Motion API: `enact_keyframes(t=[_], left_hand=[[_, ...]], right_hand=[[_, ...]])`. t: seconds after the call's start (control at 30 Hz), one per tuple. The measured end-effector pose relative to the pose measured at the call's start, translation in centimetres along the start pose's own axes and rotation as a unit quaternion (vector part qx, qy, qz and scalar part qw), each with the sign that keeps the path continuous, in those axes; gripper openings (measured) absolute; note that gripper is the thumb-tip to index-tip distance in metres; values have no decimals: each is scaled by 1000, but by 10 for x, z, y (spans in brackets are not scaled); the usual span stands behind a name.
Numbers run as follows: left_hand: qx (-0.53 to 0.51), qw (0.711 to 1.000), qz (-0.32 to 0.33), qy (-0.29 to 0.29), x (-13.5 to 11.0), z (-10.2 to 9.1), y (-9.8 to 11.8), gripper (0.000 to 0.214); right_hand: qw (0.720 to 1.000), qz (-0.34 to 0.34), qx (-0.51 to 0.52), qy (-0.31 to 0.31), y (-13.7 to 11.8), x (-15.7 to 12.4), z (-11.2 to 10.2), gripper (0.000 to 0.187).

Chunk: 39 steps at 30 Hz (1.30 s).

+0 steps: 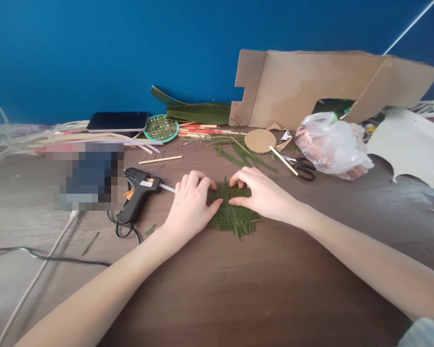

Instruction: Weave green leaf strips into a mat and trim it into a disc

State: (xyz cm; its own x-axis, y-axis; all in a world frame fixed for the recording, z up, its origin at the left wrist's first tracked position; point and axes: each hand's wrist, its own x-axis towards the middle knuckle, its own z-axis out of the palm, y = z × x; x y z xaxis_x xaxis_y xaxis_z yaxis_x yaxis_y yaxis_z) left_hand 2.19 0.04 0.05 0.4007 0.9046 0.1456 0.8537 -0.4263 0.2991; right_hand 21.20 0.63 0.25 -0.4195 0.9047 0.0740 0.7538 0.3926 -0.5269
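Observation:
A small woven mat of green leaf strips (237, 220) lies flat on the table, with loose strip ends along its near edge. My left hand (193, 200) is at its left side, with the thumb and curled fingers on the weave. From the right, my right hand (262, 193) pinches at the mat with thumb and forefinger. The two thumb tips almost meet over its middle. Both hands cover parts of the mat, so the strips under the fingertips are hidden.
A black glue gun (139, 193) lies to the left with its cord. Behind are leaf strips (242, 154), a cardboard disc (259, 140), scissors (304, 168), a plastic bag (334, 144) and a round green-rimmed woven piece (162, 128). Cut cardboard (292, 86) leans at the wall.

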Motion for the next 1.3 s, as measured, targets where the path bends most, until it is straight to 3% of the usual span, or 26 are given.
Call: enact_keyframes(t=[0.43,0.53,0.63,0.77,0.9,1.07,1.2,1.3], left_hand=[[-1,1000,4,-10,2,-1,-1,20],[-7,999,28,-16,4,-1,-5,19],[-18,997,69,-21,6,0,-11,20],[-32,997,63,-9,8,-5,-12,22],[-50,998,16,-17,7,-14,-5,17],[23,998,7,-51,3,-15,1,38],[82,995,41,-30,5,-14,-7,45],[130,987,96,25,7,-15,-13,49]], right_hand=[[1000,-18,7,6,2,0,0,21],[999,-28,24,30,2,0,-3,12],[995,-76,31,54,0,0,-8,4],[990,-141,19,0,-1,1,-11,4],[992,-113,-27,-43,-1,1,-9,10],[995,-84,-54,-29,-3,0,-8,16],[994,-81,-70,-8,-4,-1,-8,24],[994,-73,-76,-5,-3,-1,-7,31]])
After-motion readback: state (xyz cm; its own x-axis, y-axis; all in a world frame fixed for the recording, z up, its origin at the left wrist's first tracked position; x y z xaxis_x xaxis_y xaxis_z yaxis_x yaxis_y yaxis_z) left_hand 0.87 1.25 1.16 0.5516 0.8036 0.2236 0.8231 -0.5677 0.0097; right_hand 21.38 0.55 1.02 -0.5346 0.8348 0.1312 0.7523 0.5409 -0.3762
